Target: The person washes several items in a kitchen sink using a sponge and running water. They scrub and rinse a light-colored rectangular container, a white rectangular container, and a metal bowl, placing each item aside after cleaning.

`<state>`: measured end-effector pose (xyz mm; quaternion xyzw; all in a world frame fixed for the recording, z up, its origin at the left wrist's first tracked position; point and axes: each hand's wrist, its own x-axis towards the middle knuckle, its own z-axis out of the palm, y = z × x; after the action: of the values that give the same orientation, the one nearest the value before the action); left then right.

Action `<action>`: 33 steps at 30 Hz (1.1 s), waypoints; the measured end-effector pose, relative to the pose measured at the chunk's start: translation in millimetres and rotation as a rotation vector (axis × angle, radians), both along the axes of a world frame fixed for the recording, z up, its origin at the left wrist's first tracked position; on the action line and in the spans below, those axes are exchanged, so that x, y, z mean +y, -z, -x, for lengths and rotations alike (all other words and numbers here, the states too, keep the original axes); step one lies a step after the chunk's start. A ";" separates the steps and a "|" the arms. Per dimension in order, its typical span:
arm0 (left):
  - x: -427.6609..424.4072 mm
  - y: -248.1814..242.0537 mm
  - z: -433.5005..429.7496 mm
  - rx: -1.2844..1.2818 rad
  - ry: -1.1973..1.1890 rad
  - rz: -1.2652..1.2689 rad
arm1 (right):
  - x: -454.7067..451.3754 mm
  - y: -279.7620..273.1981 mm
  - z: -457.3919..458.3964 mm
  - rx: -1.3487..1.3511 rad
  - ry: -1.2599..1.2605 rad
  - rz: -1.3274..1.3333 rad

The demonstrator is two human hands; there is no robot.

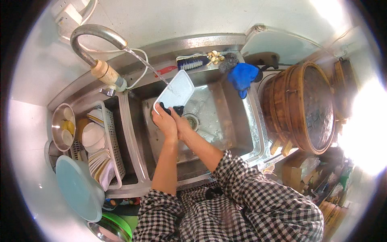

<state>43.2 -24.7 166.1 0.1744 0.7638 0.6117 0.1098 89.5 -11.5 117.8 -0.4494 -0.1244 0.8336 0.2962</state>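
My left hand [165,122] grips the near left corner of a shallow white rectangular plastic container [175,90], which is tilted over the sink basin [211,103]. Right beside it, my right hand [182,123] is at the container's near end, holding a small black object [179,110]. More black shows by the left thumb; whether it is the same piece I cannot tell. Water runs from the curved metal faucet [99,28] into the container. The round drain [191,121] lies just beyond my right hand, and the wet basin floor shines.
On the back ledge lie a scrub brush [192,63], a red-handled tool [166,71], garlic-like pieces [215,57] and a steel wool scourer [229,62]. A blue cloth or glove [243,75] drapes the right rim. Bamboo steamers [281,103] stand right; a dish basket [116,145] and light blue basin [77,184] left.
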 end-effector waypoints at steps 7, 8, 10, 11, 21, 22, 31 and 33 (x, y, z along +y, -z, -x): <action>-11.8 -3.1 41.3 -0.381 0.461 -0.046 | 59.5 -18.2 -53.5 -0.516 -0.389 -0.736; -7.8 -4.2 43.4 -0.550 0.460 0.019 | 62.7 -21.0 -56.3 -0.648 -0.439 -0.869; 2.6 -1.5 32.0 -0.602 0.411 -0.124 | 61.8 -25.1 -53.1 -0.574 -0.189 -0.727; 9.9 1.7 21.4 -0.613 0.406 -0.221 | 55.3 -25.8 -47.4 -0.542 -0.053 -0.638; -17.3 1.9 27.7 -1.027 0.409 -0.624 | 54.2 -4.8 -61.2 -0.243 -0.209 -0.419; -23.8 -4.0 40.9 -0.994 0.492 -0.509 | 64.8 -4.2 -72.1 -0.310 -0.281 -0.471; -26.6 9.1 -3.1 -1.101 0.559 -0.414 | 31.3 -5.8 -33.9 -1.123 -0.432 -1.150; -28.3 12.4 -0.4 -1.276 0.456 -0.444 | 11.2 -10.6 -27.3 -0.818 -0.489 -1.291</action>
<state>43.6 -53.0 153.7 -0.0441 0.3527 0.6974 0.6224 116.8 -0.4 128.4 -0.4191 -0.7758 0.4075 0.2375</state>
